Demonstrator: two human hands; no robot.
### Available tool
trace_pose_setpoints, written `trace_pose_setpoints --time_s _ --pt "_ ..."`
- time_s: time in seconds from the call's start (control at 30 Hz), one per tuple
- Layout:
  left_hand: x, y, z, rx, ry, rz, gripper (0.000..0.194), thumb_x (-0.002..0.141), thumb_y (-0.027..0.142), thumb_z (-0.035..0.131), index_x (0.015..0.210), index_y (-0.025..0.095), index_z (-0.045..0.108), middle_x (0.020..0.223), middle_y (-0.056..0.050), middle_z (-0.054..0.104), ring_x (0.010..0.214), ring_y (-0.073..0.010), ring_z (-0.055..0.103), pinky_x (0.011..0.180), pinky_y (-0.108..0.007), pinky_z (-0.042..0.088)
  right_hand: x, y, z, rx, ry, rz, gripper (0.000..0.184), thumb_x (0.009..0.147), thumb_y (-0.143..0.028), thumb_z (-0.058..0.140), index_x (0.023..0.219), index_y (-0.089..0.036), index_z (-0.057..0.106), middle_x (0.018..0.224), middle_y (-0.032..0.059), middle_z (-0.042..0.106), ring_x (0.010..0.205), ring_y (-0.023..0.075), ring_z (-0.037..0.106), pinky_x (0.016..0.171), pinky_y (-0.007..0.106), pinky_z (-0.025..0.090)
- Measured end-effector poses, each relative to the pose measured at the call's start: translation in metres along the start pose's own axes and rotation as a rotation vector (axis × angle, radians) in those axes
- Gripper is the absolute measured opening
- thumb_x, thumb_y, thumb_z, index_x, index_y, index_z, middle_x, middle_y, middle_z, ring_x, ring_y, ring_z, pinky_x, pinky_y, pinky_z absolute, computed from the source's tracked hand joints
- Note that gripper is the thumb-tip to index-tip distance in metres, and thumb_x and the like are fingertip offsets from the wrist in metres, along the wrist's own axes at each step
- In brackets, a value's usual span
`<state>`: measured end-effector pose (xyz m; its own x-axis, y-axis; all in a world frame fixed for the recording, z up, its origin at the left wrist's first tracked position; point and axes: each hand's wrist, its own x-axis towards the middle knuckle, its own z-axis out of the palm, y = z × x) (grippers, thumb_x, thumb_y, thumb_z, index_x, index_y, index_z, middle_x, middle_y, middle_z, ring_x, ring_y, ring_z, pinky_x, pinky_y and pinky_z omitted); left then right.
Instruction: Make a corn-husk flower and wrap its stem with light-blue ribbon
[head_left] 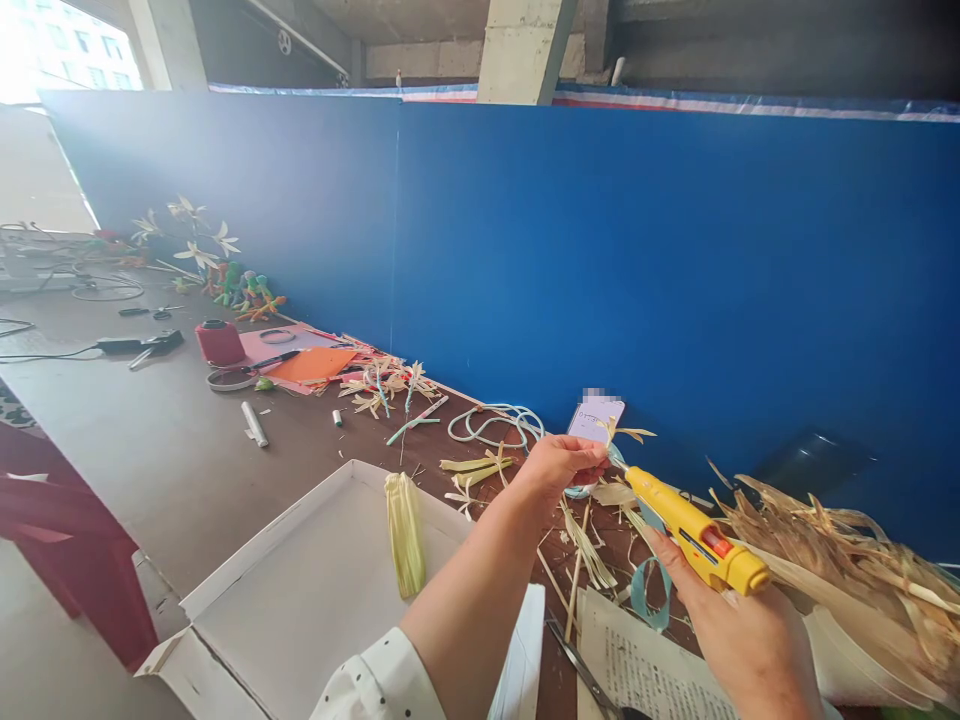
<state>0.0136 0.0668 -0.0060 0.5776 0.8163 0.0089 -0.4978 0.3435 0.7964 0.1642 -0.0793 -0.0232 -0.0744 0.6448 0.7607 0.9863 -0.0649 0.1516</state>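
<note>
Near the blue board, my left hand (564, 462) is closed in a pinch on a small corn husk flower (631, 433) with pale, narrow petals. My right hand (750, 635) wraps round the handle of a yellow glue gun (686, 530). Its nozzle points up and left, close beside the flower and my left fingertips; whether they touch I cannot tell. Behind the flower a phone (596, 415) leans on the board. Below my hands lie loose husk strips (589, 550) and a roll of light blue ribbon (651, 595).
An open white box (285, 590) with a folded green husk (405, 535) stands at front left. Scissors (585, 670) and a printed sheet (645, 650) lie near me. Dried husks (847, 560) are heaped at right. A blue board (600, 250) borders the table.
</note>
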Motion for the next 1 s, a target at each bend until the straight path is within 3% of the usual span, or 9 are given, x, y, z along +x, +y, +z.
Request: trace_pose_setpoints --time_s 0.2,0.33,0.47,0.6,0.8,1.0 --pt "0.001 -0.001 0.000 0.022 -0.012 0.011 0.045 0.044 0.040 0.084 0.070 0.008 0.064 0.064 -0.003 0.059 0.058 -0.0083 0.052 0.069 -0.027 0.042 -0.001 0.001 0.003 -0.039 -0.016 -0.040 0.033 0.085 -0.032 0.045 0.085 -0.024 0.076 0.048 0.0033 0.050 0.035 0.0124 0.036 0.041 0.028 0.029" --pt "0.000 0.001 0.001 0.024 0.006 0.000 0.046 0.043 0.040 0.084 0.069 0.008 0.064 0.064 -0.003 0.059 0.060 -0.0092 0.054 0.071 -0.028 0.043 -0.001 0.000 0.005 -0.084 0.078 -0.095 0.035 0.086 -0.038 0.047 0.075 -0.024 0.076 0.046 0.0034 0.049 0.034 0.0122 0.036 0.040 0.028 0.025" --pt "-0.001 0.002 0.002 0.020 0.005 -0.007 0.045 0.043 0.039 0.085 0.068 0.009 0.063 0.064 -0.003 0.059 0.061 -0.0093 0.054 0.070 -0.028 0.043 0.003 -0.002 0.004 -0.165 0.146 -0.223 0.039 0.090 -0.031 0.042 0.074 -0.025 0.077 0.045 0.0030 0.049 0.034 0.0116 0.038 0.040 0.027 0.025" --pt "-0.001 0.002 0.002 0.025 0.008 -0.015 0.046 0.043 0.039 0.085 0.069 0.009 0.063 0.065 -0.003 0.060 0.061 -0.0096 0.055 0.069 -0.027 0.042 0.004 -0.002 0.003 -0.190 0.168 -0.249 0.037 0.088 -0.023 0.042 0.077 -0.026 0.077 0.045 0.0024 0.048 0.034 0.0111 0.036 0.040 0.026 0.027" --pt "-0.002 0.003 0.002 0.030 0.011 -0.011 0.044 0.045 0.038 0.084 0.070 0.008 0.064 0.065 -0.003 0.060 0.060 -0.0091 0.054 0.070 -0.028 0.043 0.001 0.002 0.003 -0.198 0.083 -0.249 0.042 0.084 -0.012 0.038 0.087 -0.029 0.076 0.046 0.0016 0.048 0.036 0.0115 0.036 0.041 0.024 0.030" --pt "0.000 0.002 0.000 0.019 0.026 -0.011 0.041 0.047 0.036 0.083 0.070 0.008 0.064 0.065 -0.004 0.059 0.061 -0.0098 0.054 0.070 -0.028 0.043 -0.006 0.015 0.006 -0.178 -0.046 -0.207 0.032 0.084 -0.023 0.045 0.095 -0.032 0.074 0.051 0.0016 0.052 0.037 0.0120 0.038 0.040 0.025 0.028"
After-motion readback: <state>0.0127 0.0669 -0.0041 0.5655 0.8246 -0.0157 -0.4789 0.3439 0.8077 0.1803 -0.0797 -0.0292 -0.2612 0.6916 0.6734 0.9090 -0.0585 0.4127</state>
